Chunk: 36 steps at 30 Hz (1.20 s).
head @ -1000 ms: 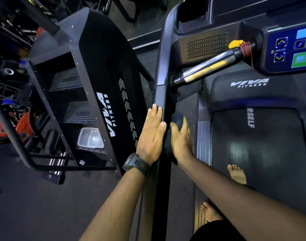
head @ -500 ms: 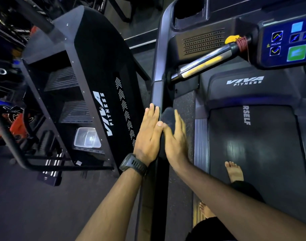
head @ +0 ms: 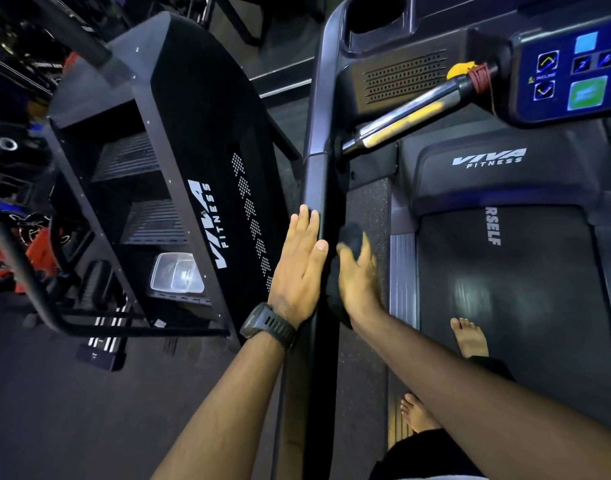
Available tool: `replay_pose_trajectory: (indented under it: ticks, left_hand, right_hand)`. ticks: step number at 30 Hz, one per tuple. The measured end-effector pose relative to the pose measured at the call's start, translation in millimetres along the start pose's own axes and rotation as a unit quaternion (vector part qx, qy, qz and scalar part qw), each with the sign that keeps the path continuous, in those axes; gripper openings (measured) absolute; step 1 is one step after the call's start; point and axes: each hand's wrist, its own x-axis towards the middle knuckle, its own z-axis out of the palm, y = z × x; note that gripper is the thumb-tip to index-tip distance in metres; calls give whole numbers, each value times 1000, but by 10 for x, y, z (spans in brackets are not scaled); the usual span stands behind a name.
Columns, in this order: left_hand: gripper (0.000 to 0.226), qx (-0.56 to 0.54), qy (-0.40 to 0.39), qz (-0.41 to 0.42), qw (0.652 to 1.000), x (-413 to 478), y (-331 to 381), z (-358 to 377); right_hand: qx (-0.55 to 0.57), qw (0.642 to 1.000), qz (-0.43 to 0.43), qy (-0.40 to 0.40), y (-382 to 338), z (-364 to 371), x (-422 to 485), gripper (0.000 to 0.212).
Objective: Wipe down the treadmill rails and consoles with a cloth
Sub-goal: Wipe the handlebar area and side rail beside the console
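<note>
Both hands on one rail.
My left hand lies flat, open; my right hand presses one cloth, fingers straight.

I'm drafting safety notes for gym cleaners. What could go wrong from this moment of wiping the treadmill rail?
1. One bare foot stands on the belt. If a button on the console gets bumped during wiping, the belt might start under it.
2. The right hand seems to only press the dark cloth against the rail, so the cloth could slip and drop.
</note>
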Motion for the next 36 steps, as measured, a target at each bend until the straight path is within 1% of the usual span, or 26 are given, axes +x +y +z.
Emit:
replay_pose_trajectory:
  ticks: [1, 2, 4, 5, 6, 7, 10, 11, 12, 14, 16, 17, 18, 20, 21, 22, 23, 24, 26, 27, 28, 30, 31, 32, 34, 36]
  left_hand:
    - [71, -1, 1, 0, 1000, -23, -5, -2]
    - [71, 0, 3, 1, 1000, -36, -10, -4]
    - [71, 5, 5, 2, 1000, -32, -10, -12]
    - [71, 7, 3, 1, 1000, -23, -8, -10]
    - [71, 7, 1, 0, 1000, -15, -3, -6]
    - [71, 6, -1, 0, 1000, -17, -1, -1]
    - [70, 0, 2, 0, 1000, -62, -8, 12]
    - [70, -1, 2, -1, 1000, -79, -10, 10]
    - [71, 0, 3, 1, 1000, -89, -10, 4]
    - [72, 6, 5, 4, 1000, -88, -1, -4]
    - [72, 10, 3, 2, 1000, -73, 5, -5]
    - [73, 9, 2, 1, 1000, -81, 2, 5]
    - [72, 10, 1, 2, 1000, -108, -3, 10]
    - [71, 7, 2, 0, 1000, -170, -20, 21]
    - [71, 6, 3, 0, 1000, -201, -30, 23]
    - [71, 7, 4, 1, 1000, -222, -33, 22]
    - [71, 9, 5, 1, 1000, -233, -36, 23]
    - [71, 12, 5, 2, 1000, -235, -37, 19]
    - [71, 14, 5, 4, 1000, -220, -41, 14]
    - [71, 12, 5, 5, 1000, -216, -43, 18]
    - [72, 10, 3, 5, 1000, -230, -42, 25]
    - [72, 6, 4, 3, 1000, -269, -37, 31]
    - [72, 6, 4, 2, 1000, -288, -41, 33]
    - [72, 7, 4, 2, 1000, -303, -42, 30]
    - [70, 5, 5, 5, 1000, -308, -43, 18]
    - [66, -4, 5, -1, 1000, -299, -48, 16]
  right_hand:
    - [-13, 1000, 11, -3, 53, -3, -106, 63]
    - [-17, 1000, -21, -3, 88, 1, -235, 63]
    - [17, 992, -126, 5, 67, -3, -393, 61]
    - [26, 987, -161, 7, 34, -6, -352, 60]
    - [24, 984, -174, 4, 5, 1, -257, 60]
    - [20, 987, -160, 2, -5, 5, -143, 60]
    - [-11, 1000, 0, -7, 80, -21, -97, 63]
    - [-18, 1000, 9, -12, 131, -27, -209, 64]
    - [-17, 1000, -23, -13, 157, -23, -344, 64]
    - [12, 992, -123, -2, 98, -16, -508, 62]
    - [6, 983, -181, 9, -30, 10, -390, 61]
    - [1, 984, -180, 11, -67, 24, -278, 61]
    - [0, 989, -149, 10, -90, 18, -187, 60]
    - [-7, 999, -50, 8, -19, -4, -155, 60]
    - [-18, 1000, -19, 2, 43, -14, -232, 61]
    - [-28, 999, -19, -1, 86, -23, -342, 61]
    - [-26, 998, -50, 0, 102, -18, -452, 61]
    - [-11, 995, -100, 4, 91, -16, -530, 61]
    - [-2, 983, -184, 16, 26, 3, -467, 60]
    - [-3, 980, -197, 16, 2, 11, -368, 60]
    - [-3, 984, -177, 16, 3, 8, -271, 60]
    - [-5, 997, -82, 15, 82, -3, -221, 61]
    - [-14, 998, -54, 12, 144, -7, -296, 62]
    - [-18, 998, -62, 9, 190, -10, -419, 62]
    - [15, 990, -142, 3, 181, -5, -634, 65]
    - [27, 980, -199, -5, 91, -1, -571, 66]
